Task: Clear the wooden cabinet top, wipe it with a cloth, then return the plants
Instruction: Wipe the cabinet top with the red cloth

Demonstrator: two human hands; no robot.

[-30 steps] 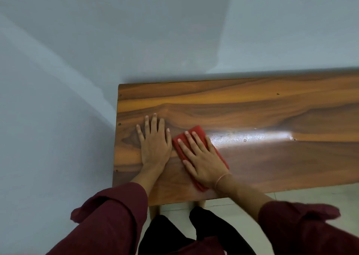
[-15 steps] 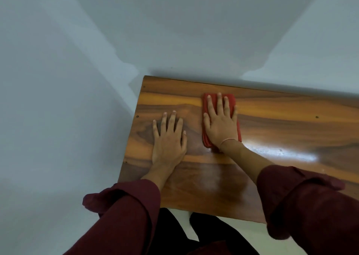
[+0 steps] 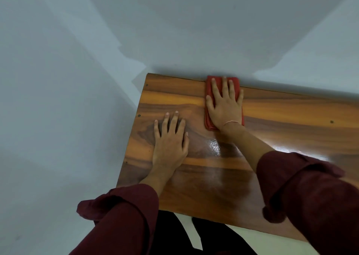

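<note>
Right hand [image 3: 225, 107] flat, fingers spread, pressing red cloth [image 3: 208, 122] at cabinet top [image 3: 213, 186] back edge, reaching wall seam; left hand [image 3: 170, 144] open-palmed, empty, bracing lean.

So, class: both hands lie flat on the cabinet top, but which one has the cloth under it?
The right hand, at the far edge by the wall, presses on the red cloth. The left hand rests on bare wood nearer the person.
</note>
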